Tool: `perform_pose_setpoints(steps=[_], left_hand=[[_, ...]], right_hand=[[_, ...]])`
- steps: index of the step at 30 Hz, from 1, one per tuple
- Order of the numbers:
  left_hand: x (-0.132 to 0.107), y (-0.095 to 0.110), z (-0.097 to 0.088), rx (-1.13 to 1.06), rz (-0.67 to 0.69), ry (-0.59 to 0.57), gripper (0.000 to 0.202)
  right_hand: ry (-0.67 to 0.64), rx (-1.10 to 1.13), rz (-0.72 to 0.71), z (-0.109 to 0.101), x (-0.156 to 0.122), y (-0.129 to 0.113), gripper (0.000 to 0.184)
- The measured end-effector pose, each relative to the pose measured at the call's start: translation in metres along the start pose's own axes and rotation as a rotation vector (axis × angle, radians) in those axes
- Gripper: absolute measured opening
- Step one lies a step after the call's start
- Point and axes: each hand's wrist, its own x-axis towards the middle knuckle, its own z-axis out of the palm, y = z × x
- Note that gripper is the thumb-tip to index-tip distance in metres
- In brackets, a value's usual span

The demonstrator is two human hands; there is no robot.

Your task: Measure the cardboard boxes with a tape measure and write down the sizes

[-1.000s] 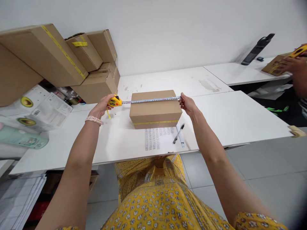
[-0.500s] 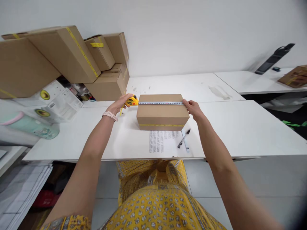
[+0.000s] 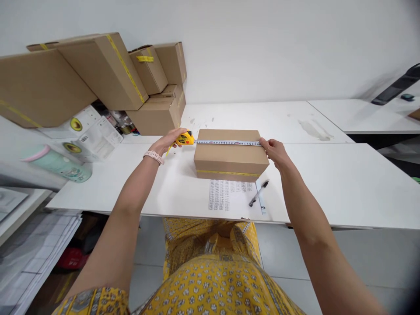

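A closed brown cardboard box (image 3: pixel 231 153) lies on the white table, a yellow tape strip along its near side. Across its top runs the blade (image 3: pixel 226 142) of a tape measure, marked with numbers. My left hand (image 3: pixel 171 139) is closed around the yellow tape measure case (image 3: pixel 185 138), just off the box's left edge. At the right edge, my right hand (image 3: pixel 274 151) pinches the blade's end against the box; the fingertips partly hide that end. In front of the box lie a printed sheet (image 3: pixel 219 195), partly under it, and a pen (image 3: pixel 259 193).
Several cardboard boxes (image 3: pixel 101 70) are stacked at the back left, above white cartons with avocado pictures (image 3: pixel 95 135). A mint-green tumbler (image 3: pixel 62 164) lies tilted at the left. A dark bottle (image 3: pixel 393 87) stands on the right-hand table by the wall.
The view has swung a little left, so things appear further right. A small gap now shows between the tape measure case and the box, with slightly more blade out. Both hands keep their hold.
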Motion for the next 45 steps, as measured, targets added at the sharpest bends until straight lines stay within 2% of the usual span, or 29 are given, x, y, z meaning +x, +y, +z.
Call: perform_pose_setpoints(steps=[9, 14, 18, 21, 23, 24, 26, 27, 29, 31, 34, 36, 40, 45], left_hand=[[0.004, -0.002, 0.002, 0.010, 0.007, -0.021, 0.036], [0.001, -0.003, 0.004, 0.017, 0.011, -0.020, 0.035], [-0.003, 0.004, 0.002, 0.026, 0.011, -0.005, 0.037], [-0.016, 0.013, -0.006, 0.036, 0.037, -0.021, 0.037], [-0.037, 0.015, -0.007, 0.038, 0.077, -0.118, 0.038], [-0.052, 0.014, -0.004, 0.030, 0.090, -0.209, 0.039], [-0.087, 0.006, 0.012, -0.035, 0.075, -0.437, 0.045], [-0.106, 0.000, 0.026, -0.101, 0.015, -0.579, 0.049], [-0.144, -0.013, 0.063, -0.310, -0.098, -0.779, 0.059], [-0.171, -0.021, 0.104, -0.498, -0.128, -0.870, 0.056], [-0.183, -0.013, 0.153, -0.720, -0.121, -0.750, 0.053], [-0.175, -0.001, 0.171, -0.795, -0.100, -0.664, 0.055], [-0.154, 0.013, 0.180, -0.829, -0.091, -0.618, 0.054], [-0.163, 0.011, 0.183, -0.828, -0.142, -0.585, 0.053]], right_hand=[[0.007, -0.036, -0.010, -0.001, 0.002, 0.002, 0.047], [0.025, -0.223, -0.080, -0.002, 0.004, -0.002, 0.046], [0.046, -0.377, -0.089, -0.002, 0.004, -0.009, 0.044], [0.070, -0.413, -0.080, -0.006, 0.006, -0.014, 0.041], [0.109, -0.346, -0.115, -0.009, 0.006, -0.018, 0.039], [0.133, -0.289, -0.146, -0.010, 0.006, -0.020, 0.039], [0.148, -0.178, -0.225, -0.008, 0.005, -0.028, 0.041], [0.125, -0.146, -0.266, -0.005, 0.003, -0.033, 0.042], [0.016, -0.137, -0.338, 0.006, 0.003, -0.046, 0.042], [-0.116, -0.167, -0.393, 0.022, 0.007, -0.061, 0.041], [-0.200, -0.256, -0.440, 0.048, 0.026, -0.079, 0.041], [-0.181, -0.362, -0.426, 0.061, 0.043, -0.084, 0.042], [-0.167, -0.512, -0.337, 0.072, 0.063, -0.078, 0.040], [-0.224, -0.479, -0.301, 0.071, 0.062, -0.064, 0.035]])
